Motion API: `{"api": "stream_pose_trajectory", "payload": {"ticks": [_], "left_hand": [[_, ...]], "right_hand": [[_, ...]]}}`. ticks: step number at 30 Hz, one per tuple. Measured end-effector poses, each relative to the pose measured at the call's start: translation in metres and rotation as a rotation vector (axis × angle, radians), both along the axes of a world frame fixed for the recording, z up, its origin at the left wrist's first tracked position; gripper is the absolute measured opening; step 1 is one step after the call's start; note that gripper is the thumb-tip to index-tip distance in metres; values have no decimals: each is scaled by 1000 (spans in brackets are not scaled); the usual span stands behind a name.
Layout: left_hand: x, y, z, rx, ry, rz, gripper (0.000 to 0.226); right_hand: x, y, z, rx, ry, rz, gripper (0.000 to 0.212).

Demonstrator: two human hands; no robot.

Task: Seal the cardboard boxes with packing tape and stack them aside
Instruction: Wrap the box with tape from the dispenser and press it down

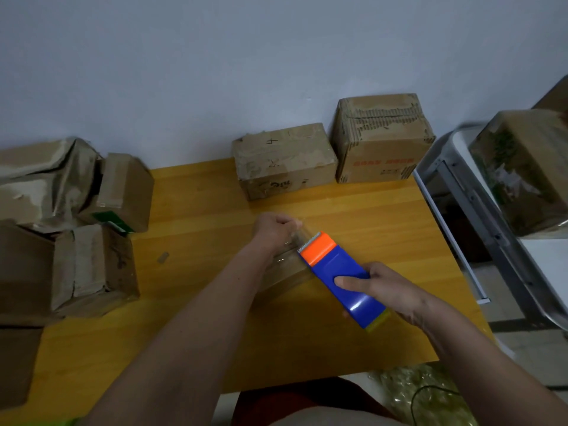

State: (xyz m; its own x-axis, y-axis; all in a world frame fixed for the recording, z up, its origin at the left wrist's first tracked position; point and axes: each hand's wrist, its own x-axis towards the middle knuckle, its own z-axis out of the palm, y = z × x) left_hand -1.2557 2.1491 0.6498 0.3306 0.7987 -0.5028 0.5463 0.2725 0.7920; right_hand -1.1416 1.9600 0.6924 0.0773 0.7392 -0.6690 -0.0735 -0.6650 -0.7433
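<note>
My right hand (387, 290) grips a blue tape dispenser (344, 281) with an orange cutter head, held over the middle of the wooden table (196, 302). My left hand (273, 229) pinches the free end of clear packing tape (295, 241) pulled out from the cutter. Two closed cardboard boxes stand at the table's far edge by the wall: a lower one (282, 161) marked "4" and a taller one (384, 136) with red print. Several crumpled cardboard boxes (76, 229) crowd the left side of the table.
A white metal rack (461, 192) stands to the right of the table with a plastic-wrapped box (522, 167) on it. A small tape scrap (163, 257) lies on the table left of my arms. Bubble wrap (427, 395) lies on the floor at the near right.
</note>
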Motion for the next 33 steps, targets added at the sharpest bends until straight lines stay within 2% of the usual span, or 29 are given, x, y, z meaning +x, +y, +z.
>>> {"api": "stream_pose_trajectory", "payload": {"ticks": [4,7,11,14,21,28,30,31,32,33], "left_hand": [[1,12,3,102,23,-178,9],[-1,22,-2,150,75,-280,13],[0,29,-10,222,117,-309,13],[1,35,-15,253,132,-283,16],[3,44,-26,191,199,-340,17],[0,43,-38,52,125,-311,20],[0,41,-41,-24,209,-290,37],[-1,42,-42,-34,279,-255,58],[-4,42,-42,0,348,-206,77],[-7,41,-40,88,364,-147,79]], "right_hand": [[-11,13,-3,-59,42,-117,41],[-17,23,-4,-80,32,-152,43],[-19,37,-3,-104,-3,-178,44],[-20,48,1,-115,-43,-206,38],[-23,61,-6,-187,-202,-194,41],[-25,59,-10,-214,-216,-204,39],[-25,61,-8,-213,-216,-208,37],[-25,60,-8,-211,-215,-204,37],[-25,59,-8,-210,-215,-198,36],[-25,57,-9,-211,-215,-196,35]]}}
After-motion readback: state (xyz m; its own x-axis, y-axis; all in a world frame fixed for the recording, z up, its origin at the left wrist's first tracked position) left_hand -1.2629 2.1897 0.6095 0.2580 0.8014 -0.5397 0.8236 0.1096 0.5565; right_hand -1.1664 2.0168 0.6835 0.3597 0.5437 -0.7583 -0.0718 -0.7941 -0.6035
